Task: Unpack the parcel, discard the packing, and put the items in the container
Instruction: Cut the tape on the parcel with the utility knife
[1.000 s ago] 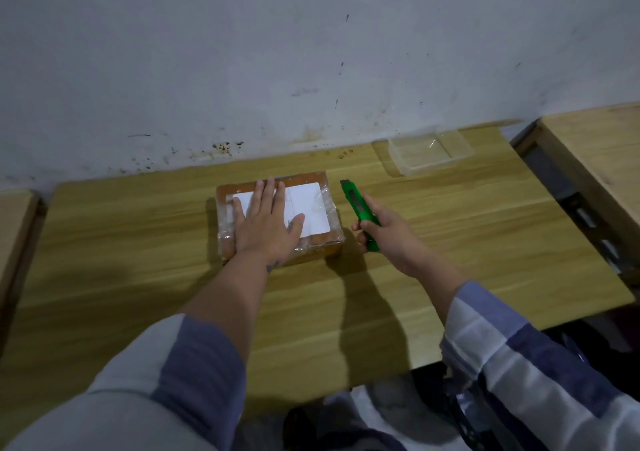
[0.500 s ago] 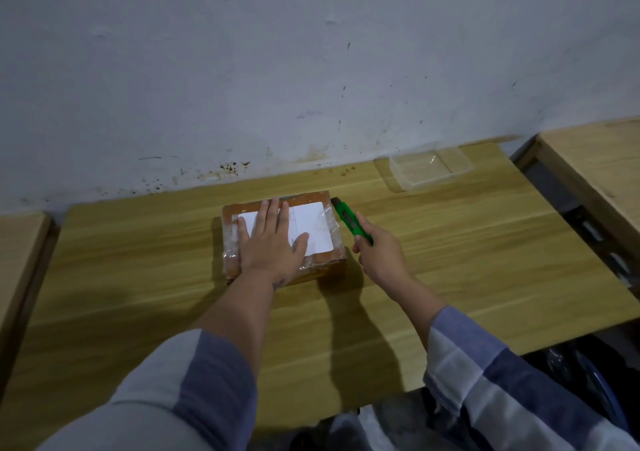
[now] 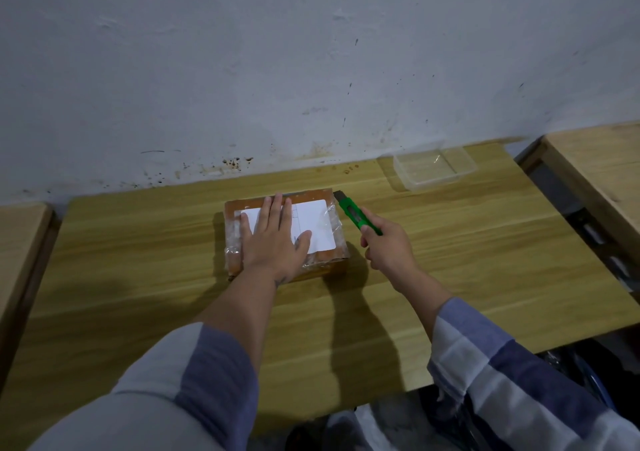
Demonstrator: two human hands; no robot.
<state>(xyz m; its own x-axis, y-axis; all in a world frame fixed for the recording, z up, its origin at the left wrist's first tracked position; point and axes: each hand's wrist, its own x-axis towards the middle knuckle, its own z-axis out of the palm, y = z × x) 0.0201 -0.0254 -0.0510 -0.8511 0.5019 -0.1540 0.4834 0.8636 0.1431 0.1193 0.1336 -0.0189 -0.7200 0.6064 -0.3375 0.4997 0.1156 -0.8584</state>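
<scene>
A brown cardboard parcel [image 3: 325, 229] wrapped in clear tape, with a white label on top, lies on the wooden table [image 3: 450, 260]. My left hand [image 3: 273, 239] rests flat on its top, fingers spread. My right hand [image 3: 388, 248] grips a green utility knife [image 3: 356, 213] just right of the parcel, with the blade tip at the parcel's far right corner. A clear plastic container [image 3: 433, 166] stands at the table's back right, near the wall.
A stained white wall [image 3: 311, 69] runs right behind the table. Another wooden table [image 3: 602, 159] stands to the right across a narrow gap, and a wooden surface [image 3: 20, 242] lies at the left. Dark items show below the table's front edge.
My right hand has moved the green knife forward and left, from beside the parcel to its far right corner. My left hand has stayed flat on the parcel.
</scene>
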